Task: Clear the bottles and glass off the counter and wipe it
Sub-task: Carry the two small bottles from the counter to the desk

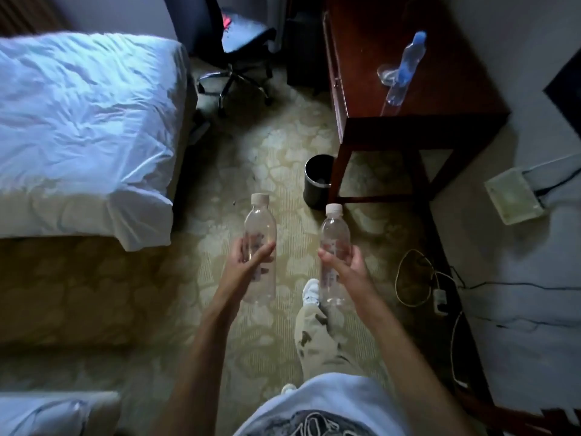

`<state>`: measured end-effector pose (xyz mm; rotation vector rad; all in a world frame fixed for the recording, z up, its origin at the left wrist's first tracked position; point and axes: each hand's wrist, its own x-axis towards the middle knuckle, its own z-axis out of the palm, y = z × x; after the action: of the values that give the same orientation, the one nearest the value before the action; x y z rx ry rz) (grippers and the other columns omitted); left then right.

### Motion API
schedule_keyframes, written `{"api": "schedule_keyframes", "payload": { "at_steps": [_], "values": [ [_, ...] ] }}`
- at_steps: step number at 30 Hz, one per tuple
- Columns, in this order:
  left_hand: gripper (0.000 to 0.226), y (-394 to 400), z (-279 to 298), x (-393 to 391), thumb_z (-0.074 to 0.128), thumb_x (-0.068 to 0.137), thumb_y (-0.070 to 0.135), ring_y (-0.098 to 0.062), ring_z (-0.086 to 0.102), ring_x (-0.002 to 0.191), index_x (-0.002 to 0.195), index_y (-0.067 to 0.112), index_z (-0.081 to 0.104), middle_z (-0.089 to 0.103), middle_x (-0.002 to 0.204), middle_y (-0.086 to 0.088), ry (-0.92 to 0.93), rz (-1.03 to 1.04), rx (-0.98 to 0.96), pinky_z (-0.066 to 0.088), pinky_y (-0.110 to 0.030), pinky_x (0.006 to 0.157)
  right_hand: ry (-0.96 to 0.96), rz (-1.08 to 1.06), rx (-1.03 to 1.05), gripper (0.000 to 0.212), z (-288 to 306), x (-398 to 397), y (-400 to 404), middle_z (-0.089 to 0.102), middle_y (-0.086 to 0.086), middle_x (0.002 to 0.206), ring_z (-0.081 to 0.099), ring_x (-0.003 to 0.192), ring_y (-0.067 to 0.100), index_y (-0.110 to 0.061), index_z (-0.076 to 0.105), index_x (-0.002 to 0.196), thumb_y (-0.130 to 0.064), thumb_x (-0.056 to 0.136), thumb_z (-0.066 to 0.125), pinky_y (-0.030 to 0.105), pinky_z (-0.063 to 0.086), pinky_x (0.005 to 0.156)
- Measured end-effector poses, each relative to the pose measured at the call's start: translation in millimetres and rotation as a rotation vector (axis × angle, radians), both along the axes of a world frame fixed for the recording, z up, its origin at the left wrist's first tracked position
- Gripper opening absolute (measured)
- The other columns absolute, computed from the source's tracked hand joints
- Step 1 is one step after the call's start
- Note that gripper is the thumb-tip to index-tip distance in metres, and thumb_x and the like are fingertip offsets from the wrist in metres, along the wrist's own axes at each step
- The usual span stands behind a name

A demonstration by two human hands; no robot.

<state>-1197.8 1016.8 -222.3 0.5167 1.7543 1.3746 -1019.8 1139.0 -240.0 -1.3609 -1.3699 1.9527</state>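
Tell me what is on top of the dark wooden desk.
On the dark wooden desk stand a blue-tinted bottle and a glass beside it. The glass is partly covered by the bottle, so its contents cannot be seen.

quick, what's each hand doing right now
Left hand: closed on a clear capped bottle.
Right hand: closed on a second clear bottle.

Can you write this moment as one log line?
left hand: holds clear bottle | right hand: holds second clear bottle | desk: blue bottle, glass remain
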Motion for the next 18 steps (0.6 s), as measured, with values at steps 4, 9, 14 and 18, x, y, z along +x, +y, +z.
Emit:
{"api": "schedule_keyframes", "payload": {
  "at_steps": [4, 9, 14, 18],
  "values": [
    [0.053, 100.3, -22.0, -53.8, 0.072, 0.079, 0.048, -0.024, 0.07, 0.1, 0.123, 0.024, 0.055, 0.071, 0.111, -0.005, -0.042, -0.001, -0.056, 0.057, -0.04, 0.088, 0.011, -0.004, 0.009, 0.066, -23.8, -64.0, 107.1, 0.057, -0.001, 0.125, 0.057, 0.112, 0.011, -0.022, 0.041, 0.132, -0.038, 0.078, 0.076, 0.021, 0.047, 0.077],
    [0.042, 246.5, 0.8, -130.7, 0.073, 0.082, 0.036, -0.018, 0.07, 0.099, 0.118, 0.021, 0.056, 0.07, 0.112, -0.004, 0.02, -0.018, -0.067, 0.056, -0.031, 0.08, 0.077, -0.055, -0.016, 0.08, -18.3, -144.7, 263.6, 0.059, 0.0, 0.126, 0.059, 0.117, 0.017, -0.027, 0.043, 0.125, -0.049, 0.059, 0.083, 0.045, 0.047, 0.103],
    [0.051, 385.4, 34.6, -185.3, 0.078, 0.074, 0.041, -0.015, 0.068, 0.096, 0.115, 0.021, 0.055, 0.07, 0.1, 0.005, 0.064, -0.149, -0.012, 0.055, -0.037, 0.089, 0.134, -0.231, 0.013, 0.054, 1.5, -180.8, 391.6, 0.063, 0.005, 0.121, 0.065, 0.108, 0.02, -0.021, 0.046, 0.12, -0.023, 0.077, 0.078, 0.043, 0.052, 0.097],
    [0.051, 497.1, 29.1, -214.7, 0.081, 0.076, 0.034, -0.024, 0.068, 0.101, 0.116, 0.018, 0.054, 0.069, 0.107, -0.004, 0.053, -0.278, 0.016, 0.056, -0.042, 0.089, 0.134, -0.396, 0.015, 0.051, -6.2, -195.9, 455.3, 0.063, -0.002, 0.111, 0.066, 0.096, 0.012, -0.017, 0.043, 0.122, -0.015, 0.081, 0.074, 0.029, 0.055, 0.084]
  ]
}}
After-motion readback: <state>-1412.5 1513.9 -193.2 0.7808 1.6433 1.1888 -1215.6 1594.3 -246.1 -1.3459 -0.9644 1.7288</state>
